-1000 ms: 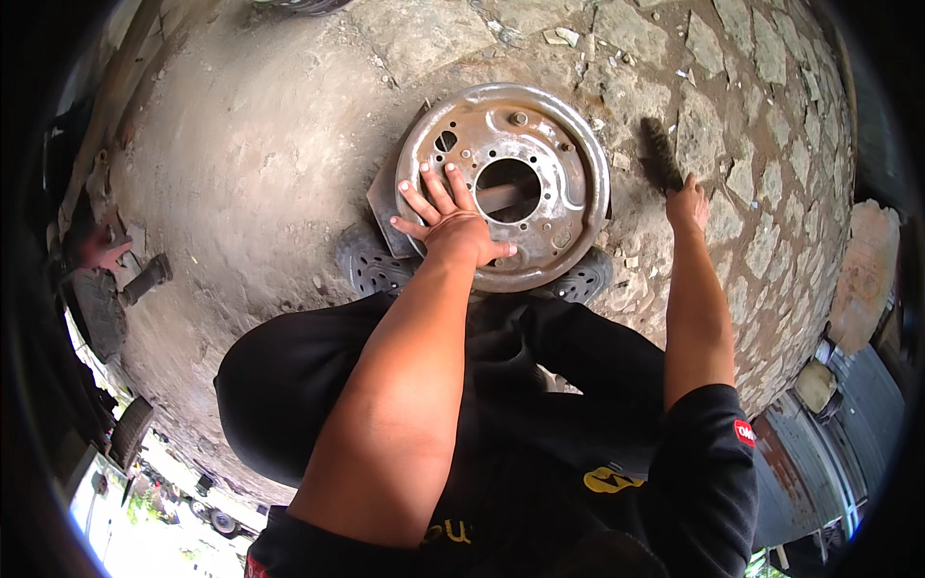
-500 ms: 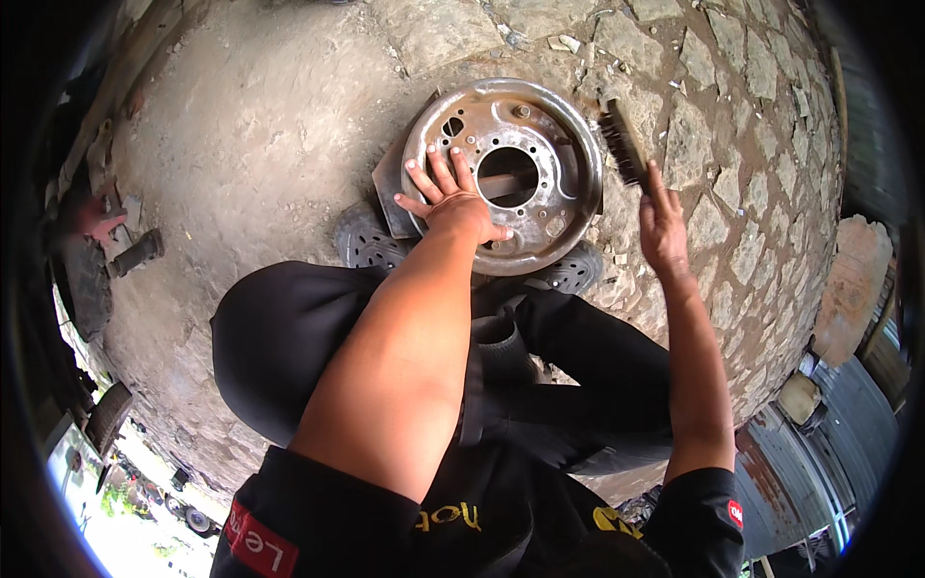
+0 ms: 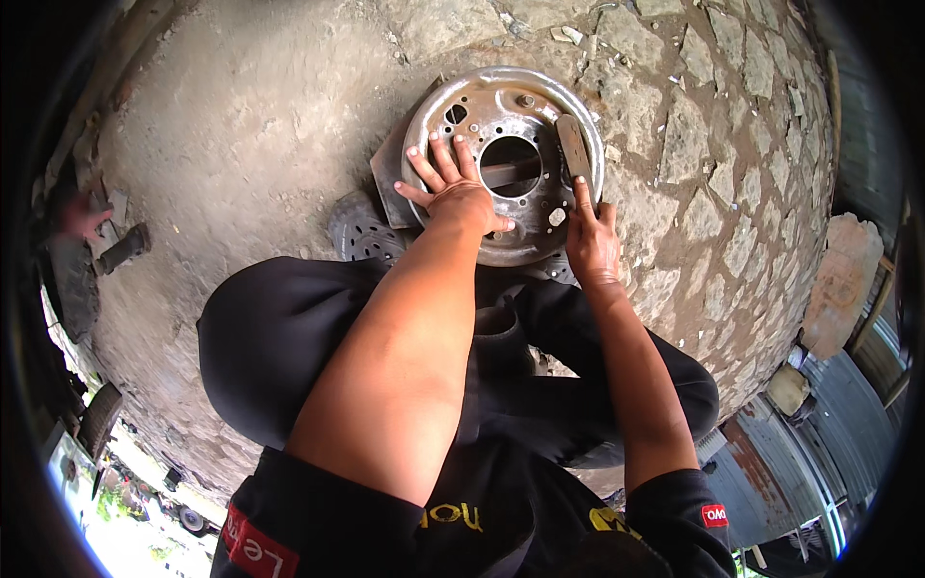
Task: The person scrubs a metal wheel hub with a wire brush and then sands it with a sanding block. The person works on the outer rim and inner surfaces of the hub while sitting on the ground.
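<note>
Between my feet a round metal brake backing plate (image 3: pixel 502 241) lies face up, with a large centre hole, several bolt holes and brown rust on its worn grey surface. My left hand (image 3: pixel 459 197) presses on its left side, fingers spread over the inner face. In my right hand (image 3: pixel 593 239) is a wooden-handled wire brush (image 3: pixel 572 147), gripped by its near end. The brush lies along the plate's right inner side, bristles mostly hidden beneath the wood. Under the plate a flat brown metal piece (image 3: pixel 388 188) sticks out at the left.
Dark clog shoes (image 3: pixel 358 229) flank the plate. Cobbled stone (image 3: pixel 737 193) covers the right-hand ground, bare packed earth (image 3: pixel 251 125) the left. At the far left another person's hand (image 3: pixel 89 220) is near a dark cylindrical object (image 3: pixel 123 249). Corrugated metal sheets (image 3: pixel 771 472) stand at lower right.
My right hand has swung left with the wire brush, from above the stones onto the plate's right side. My left hand stays on the plate, still spread.
</note>
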A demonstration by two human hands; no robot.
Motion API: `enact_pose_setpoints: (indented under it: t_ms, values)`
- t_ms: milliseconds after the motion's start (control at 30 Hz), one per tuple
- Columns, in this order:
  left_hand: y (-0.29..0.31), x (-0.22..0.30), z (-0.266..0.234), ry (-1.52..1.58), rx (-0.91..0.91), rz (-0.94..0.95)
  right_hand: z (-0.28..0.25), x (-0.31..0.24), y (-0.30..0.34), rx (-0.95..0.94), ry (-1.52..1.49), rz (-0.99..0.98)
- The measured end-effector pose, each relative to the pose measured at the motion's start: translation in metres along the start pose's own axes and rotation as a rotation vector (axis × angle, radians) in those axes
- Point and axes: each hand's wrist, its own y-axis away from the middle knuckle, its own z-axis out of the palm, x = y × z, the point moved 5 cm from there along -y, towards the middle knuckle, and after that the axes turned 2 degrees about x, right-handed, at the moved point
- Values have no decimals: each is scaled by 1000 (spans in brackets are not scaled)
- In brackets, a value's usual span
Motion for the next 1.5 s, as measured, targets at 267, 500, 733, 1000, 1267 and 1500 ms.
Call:
enact_pose_setpoints:
  t_ms: [267, 500, 733, 1000, 1267, 1500]
  values:
    - [-5, -1, 3, -11, 31, -39, -19, -27, -18, -86, 40, -43]
    - [-7, 3, 2, -10, 57, -85, -19, -26, -9, -119, 28, -18]
    - [-5, 1, 6, -5, 55, -85, -10, -42, -7, -69, -106, 37]
    - [-5, 1, 2, 19, 53, -53, -7, -52, -31, -44, -95, 7]
    - [-4, 2, 2, 1, 15, -31, -13, -51, -29, -50, -28, 35]
    - [2, 0, -2, 23, 23, -39, -2, -39, -3, -48, -10, 19]
